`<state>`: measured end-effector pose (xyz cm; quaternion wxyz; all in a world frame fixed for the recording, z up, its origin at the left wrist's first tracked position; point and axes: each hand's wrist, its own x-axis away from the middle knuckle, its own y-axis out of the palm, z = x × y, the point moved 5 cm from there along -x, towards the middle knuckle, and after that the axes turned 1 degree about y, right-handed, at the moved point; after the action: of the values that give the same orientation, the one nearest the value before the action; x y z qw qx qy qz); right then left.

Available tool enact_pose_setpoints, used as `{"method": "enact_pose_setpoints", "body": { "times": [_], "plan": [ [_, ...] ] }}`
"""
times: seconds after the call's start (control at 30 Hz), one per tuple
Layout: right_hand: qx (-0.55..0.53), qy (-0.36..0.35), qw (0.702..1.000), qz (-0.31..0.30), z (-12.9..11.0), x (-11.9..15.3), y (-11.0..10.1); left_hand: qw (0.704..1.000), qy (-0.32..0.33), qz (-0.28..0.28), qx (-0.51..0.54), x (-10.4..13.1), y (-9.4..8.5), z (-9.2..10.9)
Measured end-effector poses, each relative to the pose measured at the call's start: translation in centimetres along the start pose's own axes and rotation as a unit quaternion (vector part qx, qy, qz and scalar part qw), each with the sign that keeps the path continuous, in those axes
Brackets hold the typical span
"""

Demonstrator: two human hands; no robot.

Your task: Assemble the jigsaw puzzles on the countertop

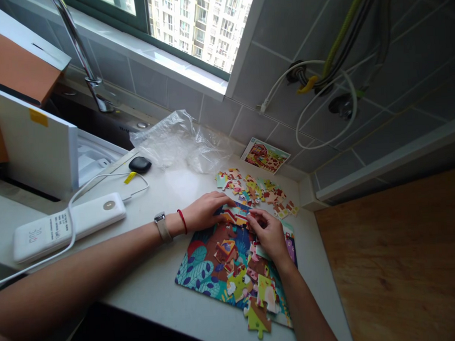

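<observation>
Several joined jigsaw puzzle pieces (235, 215), red, yellow and blue, lie between my two hands at the top edge of a colourful board (198, 272). My left hand (206, 210) grips their left side, fingers above and thumb below. With thumb and fingers closed, my right hand (270, 235) pinches a puzzle piece at their right side; my fingers partly hide it. Loose puzzle pieces (240, 284) are strewn over the board below my right hand, one (257, 317) overhanging its front edge. Beyond my hands more loose pieces (266, 190) are spread on the white counter.
A farm picture card (265, 155) leans against the tiled wall. Clear plastic wrapping (184, 142) lies behind my left hand. At left are a white power bank (69, 225) with a cable, a small black object (140, 165), a white box (30, 139) and a sink tap (91, 81).
</observation>
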<state>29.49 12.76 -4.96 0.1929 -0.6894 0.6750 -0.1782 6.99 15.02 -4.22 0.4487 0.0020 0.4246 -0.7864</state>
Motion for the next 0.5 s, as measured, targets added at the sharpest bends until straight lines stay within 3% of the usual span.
{"method": "enact_pose_setpoints", "body": {
  "times": [0.4, 0.5],
  "plan": [
    [-0.013, 0.003, 1.000, -0.003, 0.03, -0.20, -0.17, 0.999, -0.006, -0.016, 0.037, 0.01, 0.01, 0.21],
    [-0.028, -0.009, 0.999, 0.020, 0.10, -0.34, -0.85, 0.999, -0.007, -0.016, 0.040, 0.01, 0.07, 0.16]
  ]
}}
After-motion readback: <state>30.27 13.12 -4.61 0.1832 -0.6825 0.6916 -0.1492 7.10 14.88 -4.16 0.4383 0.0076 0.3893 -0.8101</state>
